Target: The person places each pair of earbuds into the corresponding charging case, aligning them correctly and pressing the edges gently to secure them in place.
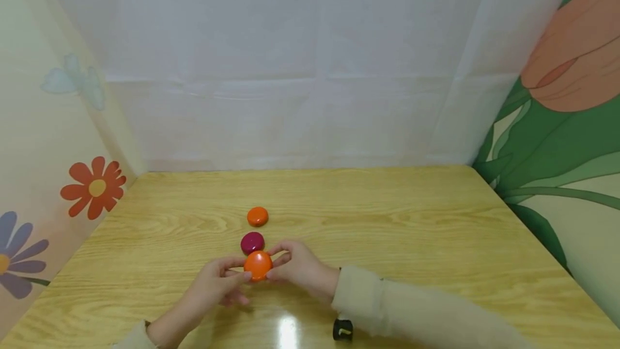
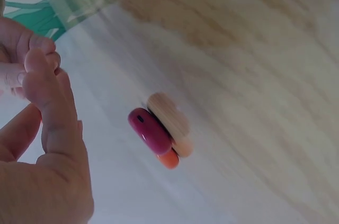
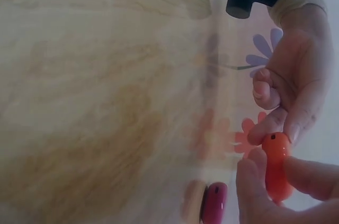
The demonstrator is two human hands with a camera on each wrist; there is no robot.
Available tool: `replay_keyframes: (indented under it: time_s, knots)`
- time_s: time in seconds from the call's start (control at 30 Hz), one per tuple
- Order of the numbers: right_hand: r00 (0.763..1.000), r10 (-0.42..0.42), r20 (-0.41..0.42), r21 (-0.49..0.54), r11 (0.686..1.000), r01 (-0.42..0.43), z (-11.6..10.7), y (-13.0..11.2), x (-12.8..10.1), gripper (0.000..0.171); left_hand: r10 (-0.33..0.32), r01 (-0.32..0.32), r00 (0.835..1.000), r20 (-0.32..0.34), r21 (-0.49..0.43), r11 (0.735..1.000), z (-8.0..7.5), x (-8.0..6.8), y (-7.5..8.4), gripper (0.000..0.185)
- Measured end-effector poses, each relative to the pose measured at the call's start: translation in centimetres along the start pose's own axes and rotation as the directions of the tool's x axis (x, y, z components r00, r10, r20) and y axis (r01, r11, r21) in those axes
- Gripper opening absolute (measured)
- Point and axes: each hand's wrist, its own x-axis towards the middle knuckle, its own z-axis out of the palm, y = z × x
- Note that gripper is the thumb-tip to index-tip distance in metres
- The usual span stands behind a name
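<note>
Both hands hold one glossy orange disc (image 1: pixel 258 264) between them, its round face tilted up. My left hand (image 1: pixel 208 287) pinches its left edge, thumb at the near side. Its right edge is pinched by my right hand (image 1: pixel 302 269). Seen edge-on in the right wrist view, the orange disc (image 3: pixel 276 167) is thick and rounded, has a small dark slot in its side, and is off the table. Just beyond it a magenta disc (image 1: pixel 252 242) lies on the table, with a second orange disc (image 1: pixel 258 216) farther back. In the left wrist view my left hand (image 2: pixel 53 144) hides the held disc.
The wood-grain table (image 1: pixel 387 220) is glossy and reflects the discs. A white sheet (image 1: pixel 310 96) hangs behind its far edge, and flower-printed panels (image 1: pixel 576 187) stand on either side. A small black device (image 1: pixel 343 330) sits beneath the right sleeve.
</note>
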Motion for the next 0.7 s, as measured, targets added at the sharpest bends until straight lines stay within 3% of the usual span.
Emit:
replay_keyframes:
  time_s: [0.4,0.7]
  knots:
    - [1.0,0.01,0.004,0.036,0.999,-0.01,1.5,0.4,0.2,0.031,-0.014,0.013,1.0,0.01,0.045,0.999,-1.2,-0.6,-0.2,0.05]
    - [0.997,0.074,0.026,0.091,0.993,-0.076,2.4,0.8,0.4,0.033,-0.074,0.073,0.991,0.111,0.013,0.997,-2.8,-0.3,-1.2,0.049]
